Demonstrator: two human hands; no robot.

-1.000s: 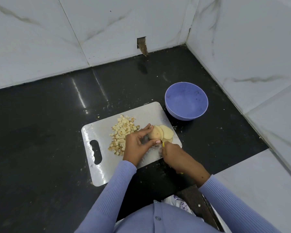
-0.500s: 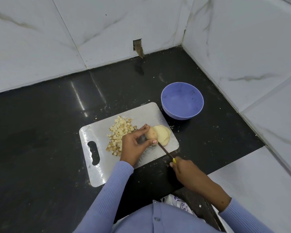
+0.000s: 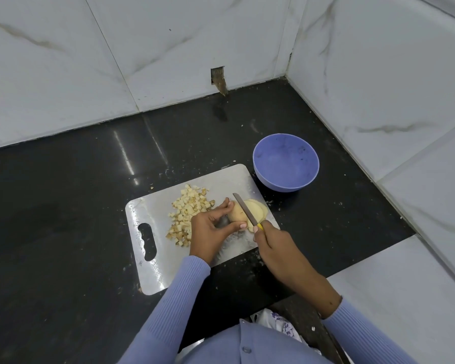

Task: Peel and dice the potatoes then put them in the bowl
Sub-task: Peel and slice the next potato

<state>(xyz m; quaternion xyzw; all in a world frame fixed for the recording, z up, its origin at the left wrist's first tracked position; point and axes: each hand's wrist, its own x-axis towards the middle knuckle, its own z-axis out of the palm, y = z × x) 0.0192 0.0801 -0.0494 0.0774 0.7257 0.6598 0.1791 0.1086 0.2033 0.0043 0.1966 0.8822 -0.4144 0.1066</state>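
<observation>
Potato (image 3: 237, 213) sits near the right end of a pale cutting board (image 3: 153, 208), the uncut piece held in place by the person's left hand (image 3: 210, 228), whose fingertips and thumb curl round it from the left. To the right of that piece several flat, pale yellow slices (image 3: 258, 210) lie overlapping on the board, close to its right edge. The right hand (image 3: 273, 244) is wrapped round a yellow-handled knife (image 3: 246, 213); only a small bit of the handle shows above the fist, and the narrow blade lies across the potato where the whole piece meets the slices, its tip pointing away from the person. On the middle of the board, left of the left hand, there is a loose heap of diced potato (image 3: 188, 212), small cubes, some with brownish faces. The board has a slotted handle hole at its left end and lies at a slant on the dark, glossy tabletop (image 3: 63, 206), which is dotted with small pale crumbs round the board. A purple bowl (image 3: 285, 162) stands on the tabletop just beyond the board's far right corner, apart from the potato, and I can see no potato in it. White marble-look tiles (image 3: 168, 48) line the walls behind and to the right. Both arms wear ribbed lilac sleeves (image 3: 168, 306).
</observation>
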